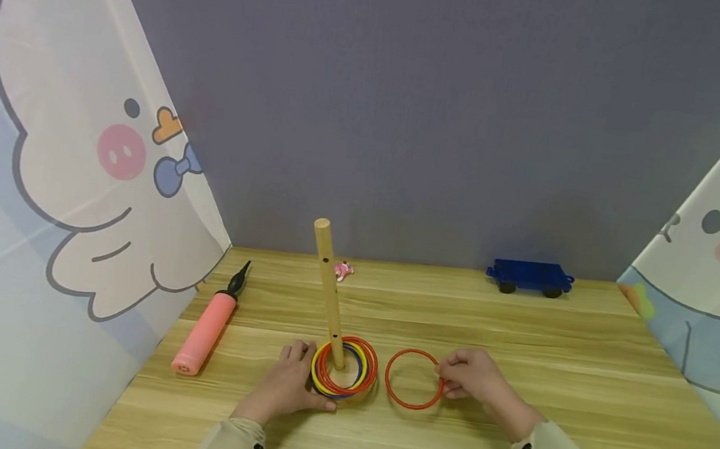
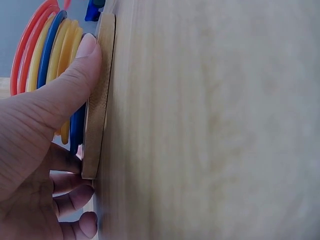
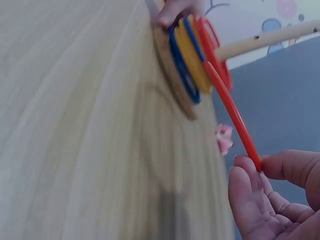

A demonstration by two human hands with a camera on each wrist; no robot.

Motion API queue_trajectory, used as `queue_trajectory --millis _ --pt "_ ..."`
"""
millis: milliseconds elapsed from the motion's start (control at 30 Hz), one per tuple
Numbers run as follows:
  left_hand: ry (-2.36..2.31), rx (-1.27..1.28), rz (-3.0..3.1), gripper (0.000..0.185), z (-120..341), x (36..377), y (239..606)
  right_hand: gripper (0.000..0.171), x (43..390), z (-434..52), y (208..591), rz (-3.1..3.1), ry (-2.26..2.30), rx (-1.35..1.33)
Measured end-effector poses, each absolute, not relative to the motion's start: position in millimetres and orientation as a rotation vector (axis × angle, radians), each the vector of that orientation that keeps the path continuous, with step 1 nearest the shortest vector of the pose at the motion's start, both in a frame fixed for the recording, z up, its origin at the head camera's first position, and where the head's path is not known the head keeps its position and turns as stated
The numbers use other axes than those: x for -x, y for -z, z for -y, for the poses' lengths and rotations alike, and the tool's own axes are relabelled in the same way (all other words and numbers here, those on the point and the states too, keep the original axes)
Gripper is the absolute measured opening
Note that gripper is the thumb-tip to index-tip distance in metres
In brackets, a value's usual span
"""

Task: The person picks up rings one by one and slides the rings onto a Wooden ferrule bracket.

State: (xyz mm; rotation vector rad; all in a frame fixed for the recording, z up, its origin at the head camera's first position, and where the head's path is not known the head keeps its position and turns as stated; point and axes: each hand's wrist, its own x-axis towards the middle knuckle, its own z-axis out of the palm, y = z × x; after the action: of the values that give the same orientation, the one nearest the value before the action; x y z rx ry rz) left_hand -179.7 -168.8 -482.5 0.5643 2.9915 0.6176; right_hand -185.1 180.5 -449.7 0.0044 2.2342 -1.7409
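1. A pink pump [image 1: 204, 334] with a black nozzle lies well left of the peg [image 1: 328, 291], on the wooden table [image 1: 583, 368].
2. The left hand [image 1: 285, 386] rests just left of the peg's foot. In the left wrist view its thumb [image 2: 75, 75] presses on the stacked rings [image 2: 47, 55] and the rim of the round wooden base [image 2: 97, 100], with the other fingers curled under beside the base; it steadies the base rather than gripping it.
3. The peg stands up from the base, leaning slightly left. Red, yellow and blue rings [image 1: 344, 367] lie stacked around it.
4. A small pink toy [image 1: 344, 270] sits just behind and right of the peg, near the grey wall.
5. A loose red ring [image 1: 413, 379] lies just right of the stack, its left edge close to it; whether they touch I cannot tell.
6. The right hand [image 1: 472, 376] pinches the ring's right edge between thumb and fingertips [image 3: 245, 170], the other fingers loosely curled.
7. A blue toy wagon [image 1: 530, 276] stands far right of the peg, at the table's back edge.
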Motion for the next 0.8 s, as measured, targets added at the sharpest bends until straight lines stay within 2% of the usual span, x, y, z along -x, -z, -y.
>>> queue_trajectory --millis 800 --pt "-0.620 -0.577 -3.003 0.119 168.1 179.4 484.3 0.029 174.8 -151.7 369.2 -2.174 1.940 0.256"
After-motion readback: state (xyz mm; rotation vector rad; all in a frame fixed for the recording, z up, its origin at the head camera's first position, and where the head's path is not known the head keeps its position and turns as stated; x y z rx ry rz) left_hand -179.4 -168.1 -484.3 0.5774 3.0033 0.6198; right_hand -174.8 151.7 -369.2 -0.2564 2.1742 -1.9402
